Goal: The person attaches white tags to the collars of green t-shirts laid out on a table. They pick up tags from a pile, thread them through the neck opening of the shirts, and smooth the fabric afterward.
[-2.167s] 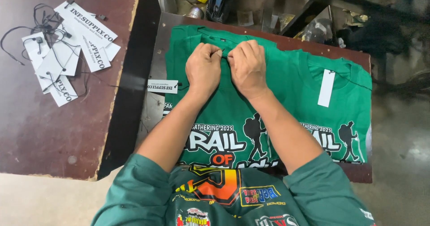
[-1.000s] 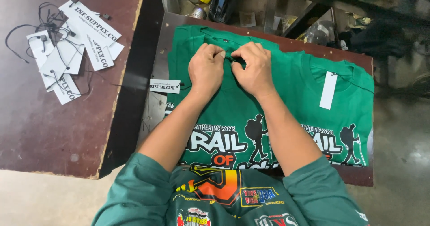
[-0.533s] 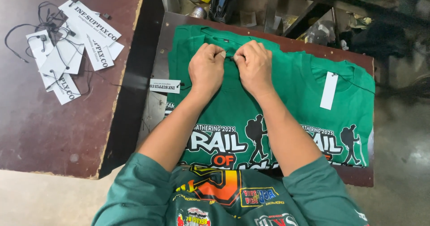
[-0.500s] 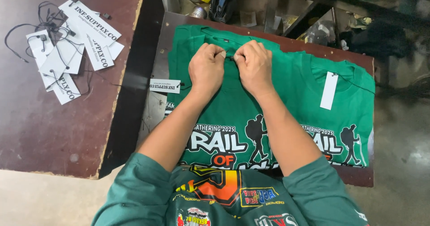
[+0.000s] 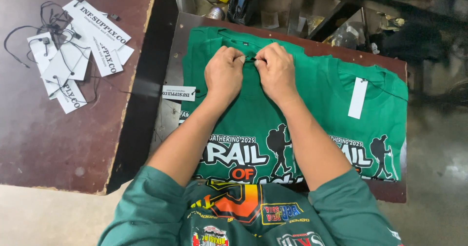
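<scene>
Both hands are pinching the collar of the green shirt (image 5: 253,114) near the board's (image 5: 341,53) far edge: left hand (image 5: 223,73) and right hand (image 5: 277,70) touching, fingers closed on it.

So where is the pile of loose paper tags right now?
In the head view, the tag pile lies on the dark brown table at upper left, left of the green shirt that both hands are pinching at its collar.

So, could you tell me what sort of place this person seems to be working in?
Probably a garment finishing or packing workshop. Both hands, left hand and right hand, work at the collar of a printed green T-shirt, a tagged second shirt lies beside it, and loose hang tags are piled nearby.
</scene>
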